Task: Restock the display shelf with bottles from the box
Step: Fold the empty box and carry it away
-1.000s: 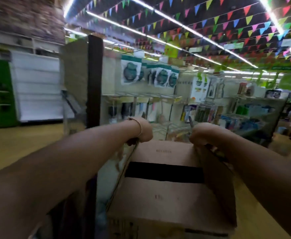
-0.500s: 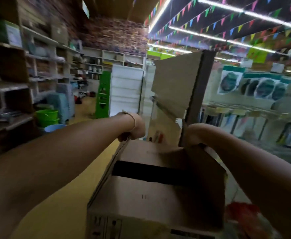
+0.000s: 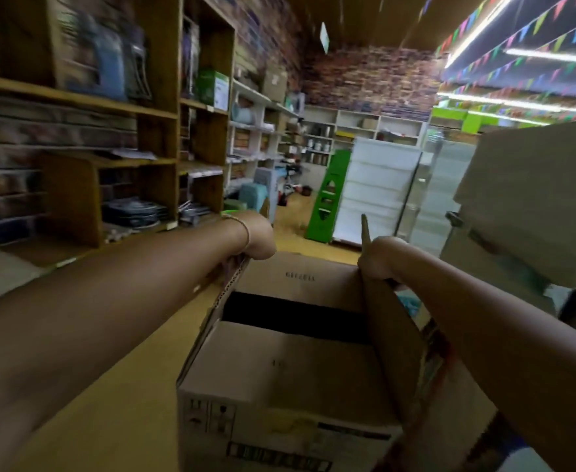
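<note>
Both hands are closed on the cardboard box's (image 3: 290,362) far flaps, left hand (image 3: 257,241) at one corner, right hand (image 3: 377,258) at the other; the box is carried above the floor (image 3: 126,403). No bottles show inside; a thin flap could tear or fold under the load, tipping the box.

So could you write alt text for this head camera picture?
Two bare arms carry a cardboard box down a shop aisle, left hand and right hand gripping its far flaps. Wooden shelves of goods stand left; coloured bunting hangs overhead.
</note>
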`<state>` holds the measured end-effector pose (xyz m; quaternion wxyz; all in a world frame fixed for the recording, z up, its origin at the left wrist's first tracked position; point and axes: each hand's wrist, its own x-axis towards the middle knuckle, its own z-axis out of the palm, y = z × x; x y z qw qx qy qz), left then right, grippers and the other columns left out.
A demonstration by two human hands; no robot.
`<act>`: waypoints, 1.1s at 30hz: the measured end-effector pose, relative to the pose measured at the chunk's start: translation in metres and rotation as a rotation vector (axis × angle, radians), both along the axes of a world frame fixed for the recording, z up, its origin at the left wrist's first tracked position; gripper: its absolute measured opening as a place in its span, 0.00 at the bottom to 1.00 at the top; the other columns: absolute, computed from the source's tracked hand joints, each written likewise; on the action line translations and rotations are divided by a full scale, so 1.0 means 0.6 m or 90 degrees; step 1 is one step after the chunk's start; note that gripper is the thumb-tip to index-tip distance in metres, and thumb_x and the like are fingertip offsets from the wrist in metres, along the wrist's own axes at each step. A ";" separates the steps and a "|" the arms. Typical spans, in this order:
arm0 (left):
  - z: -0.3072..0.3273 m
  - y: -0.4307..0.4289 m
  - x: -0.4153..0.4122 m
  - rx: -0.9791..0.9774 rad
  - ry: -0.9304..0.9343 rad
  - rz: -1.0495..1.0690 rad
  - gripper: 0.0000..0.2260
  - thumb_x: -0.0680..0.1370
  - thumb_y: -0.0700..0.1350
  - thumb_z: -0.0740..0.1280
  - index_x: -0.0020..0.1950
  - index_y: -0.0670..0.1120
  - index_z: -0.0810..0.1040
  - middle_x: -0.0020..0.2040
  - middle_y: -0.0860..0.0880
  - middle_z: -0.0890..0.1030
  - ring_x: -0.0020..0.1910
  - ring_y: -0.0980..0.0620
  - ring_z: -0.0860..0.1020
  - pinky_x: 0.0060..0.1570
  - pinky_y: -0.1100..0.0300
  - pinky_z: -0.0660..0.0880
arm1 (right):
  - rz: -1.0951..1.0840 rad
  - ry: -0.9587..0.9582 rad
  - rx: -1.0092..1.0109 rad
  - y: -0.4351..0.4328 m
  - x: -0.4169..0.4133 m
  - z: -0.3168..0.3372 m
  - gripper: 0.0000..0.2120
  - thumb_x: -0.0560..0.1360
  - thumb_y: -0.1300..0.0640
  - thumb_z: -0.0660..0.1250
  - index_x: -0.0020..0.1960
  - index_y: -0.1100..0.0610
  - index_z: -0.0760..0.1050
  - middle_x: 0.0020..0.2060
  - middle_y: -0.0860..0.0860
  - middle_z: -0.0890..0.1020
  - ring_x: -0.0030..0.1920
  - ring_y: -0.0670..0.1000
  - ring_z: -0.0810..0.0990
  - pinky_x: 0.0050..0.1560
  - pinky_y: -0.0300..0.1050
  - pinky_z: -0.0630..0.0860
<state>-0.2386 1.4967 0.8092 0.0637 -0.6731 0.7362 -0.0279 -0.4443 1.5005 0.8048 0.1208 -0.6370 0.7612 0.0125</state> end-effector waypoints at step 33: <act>-0.042 -0.504 0.321 -0.055 0.131 0.241 0.09 0.78 0.43 0.59 0.40 0.43 0.73 0.35 0.46 0.69 0.32 0.48 0.68 0.29 0.57 0.62 | 0.166 -0.106 -0.078 -0.593 0.294 -0.055 0.14 0.79 0.59 0.59 0.60 0.65 0.75 0.41 0.58 0.78 0.35 0.55 0.80 0.31 0.44 0.78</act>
